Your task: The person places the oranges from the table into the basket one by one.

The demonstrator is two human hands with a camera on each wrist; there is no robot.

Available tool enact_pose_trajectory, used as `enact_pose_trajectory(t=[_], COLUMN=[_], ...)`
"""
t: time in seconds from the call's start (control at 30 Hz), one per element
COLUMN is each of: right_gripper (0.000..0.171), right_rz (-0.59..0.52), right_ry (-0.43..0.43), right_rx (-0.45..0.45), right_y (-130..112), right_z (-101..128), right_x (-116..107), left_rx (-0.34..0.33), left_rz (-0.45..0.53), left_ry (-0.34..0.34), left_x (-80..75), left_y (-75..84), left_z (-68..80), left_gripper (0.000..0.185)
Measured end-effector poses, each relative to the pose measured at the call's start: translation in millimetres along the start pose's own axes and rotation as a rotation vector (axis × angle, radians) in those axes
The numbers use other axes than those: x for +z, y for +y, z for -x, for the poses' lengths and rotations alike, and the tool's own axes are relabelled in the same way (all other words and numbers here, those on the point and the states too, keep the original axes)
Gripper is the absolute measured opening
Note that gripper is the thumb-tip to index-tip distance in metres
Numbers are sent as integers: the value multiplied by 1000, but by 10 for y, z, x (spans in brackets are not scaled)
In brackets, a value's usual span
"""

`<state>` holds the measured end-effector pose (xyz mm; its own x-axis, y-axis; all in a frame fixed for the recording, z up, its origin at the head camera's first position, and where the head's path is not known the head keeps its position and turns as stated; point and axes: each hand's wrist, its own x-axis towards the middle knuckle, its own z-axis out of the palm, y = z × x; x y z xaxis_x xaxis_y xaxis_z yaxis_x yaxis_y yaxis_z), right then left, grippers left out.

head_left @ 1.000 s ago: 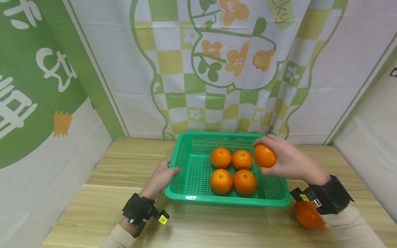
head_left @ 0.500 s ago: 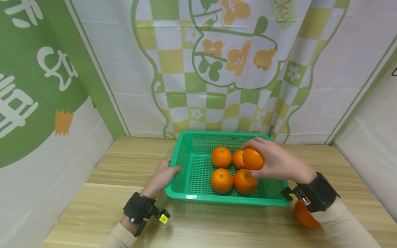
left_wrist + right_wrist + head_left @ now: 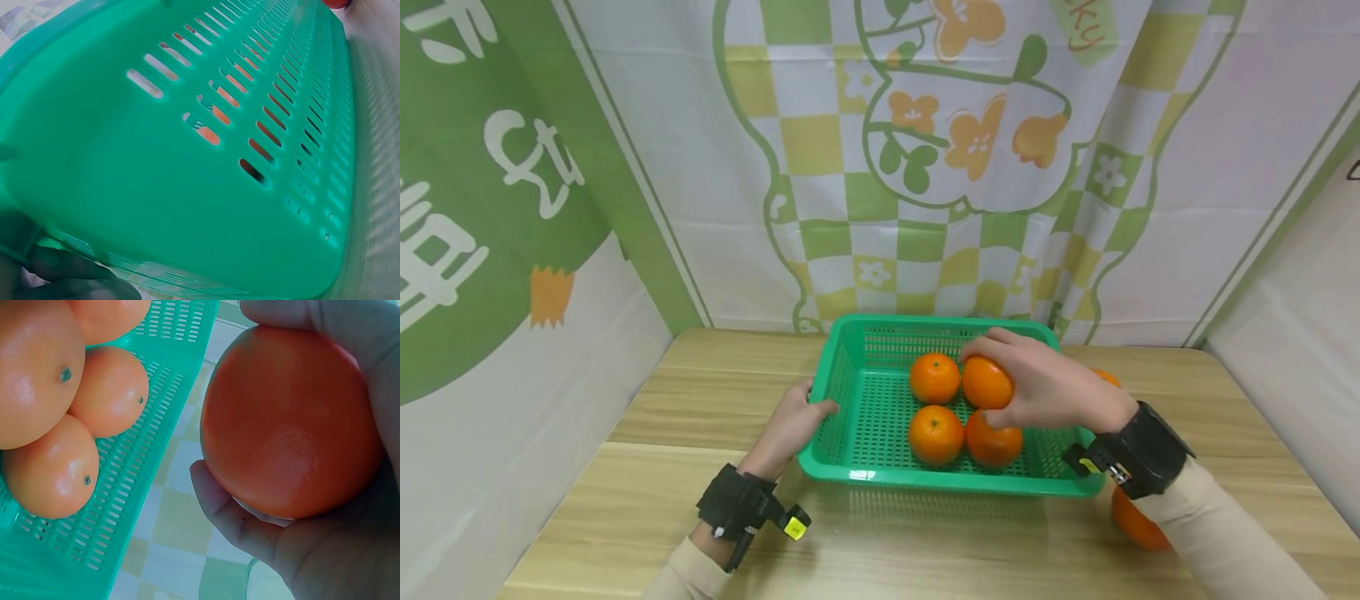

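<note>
Resting on the pale wooden worktop (image 3: 625, 517), the green slotted plastic basket (image 3: 850, 417) held three round oranges (image 3: 935, 434), with another orange (image 3: 1138, 523) on the wood beside its right end. The right hand (image 3: 1045, 392) curled around a fifth orange (image 3: 987, 382) above the fruit inside. The left hand (image 3: 790, 427) gripped the basket's left rim.
</note>
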<state>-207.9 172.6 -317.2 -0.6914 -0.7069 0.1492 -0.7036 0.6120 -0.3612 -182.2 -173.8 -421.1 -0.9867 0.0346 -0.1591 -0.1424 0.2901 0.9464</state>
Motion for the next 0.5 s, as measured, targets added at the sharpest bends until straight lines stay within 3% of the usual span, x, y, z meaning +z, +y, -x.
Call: enact_pose_trajectory(t=[0.5], right_gripper=[64], right_rz=[27], right_ry=[-40], right_rx=[-69], right_y=[-98], right_z=[-164], right_x=[29], left_rx=[-3], left_rz=[-5], left_ry=[-7], left_x=[-10], left_y=[-4], left_z=[-6], left_gripper=[53])
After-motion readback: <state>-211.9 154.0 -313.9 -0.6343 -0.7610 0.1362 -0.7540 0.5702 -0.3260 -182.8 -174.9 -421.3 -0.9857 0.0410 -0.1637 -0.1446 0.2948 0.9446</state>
